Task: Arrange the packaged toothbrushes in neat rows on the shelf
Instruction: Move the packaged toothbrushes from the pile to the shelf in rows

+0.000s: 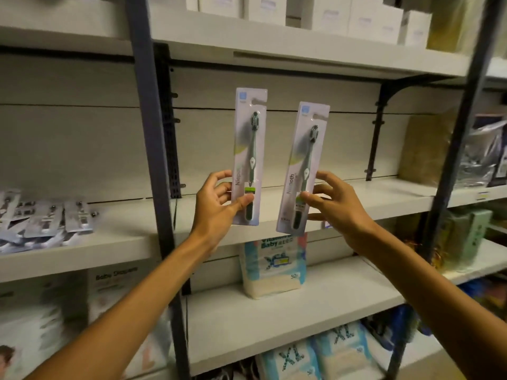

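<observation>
Toothbrush packs: two held upright in front of the middle shelf (356, 200), one per hand. Left hand (216, 207) has thumb and fingers clamped on the lower end of the left pack (249, 149); right hand (336, 207) pinches the lower end of the right pack (303, 165), which tilts slightly right. More packs lie in a loose pile (44, 218) on the next bay's shelf, far left

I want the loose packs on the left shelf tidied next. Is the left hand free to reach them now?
Probably not yet: the left hand is holding a packaged toothbrush upright. The loose packs lie beyond the shelf upright, otherwise unobstructed.
</observation>
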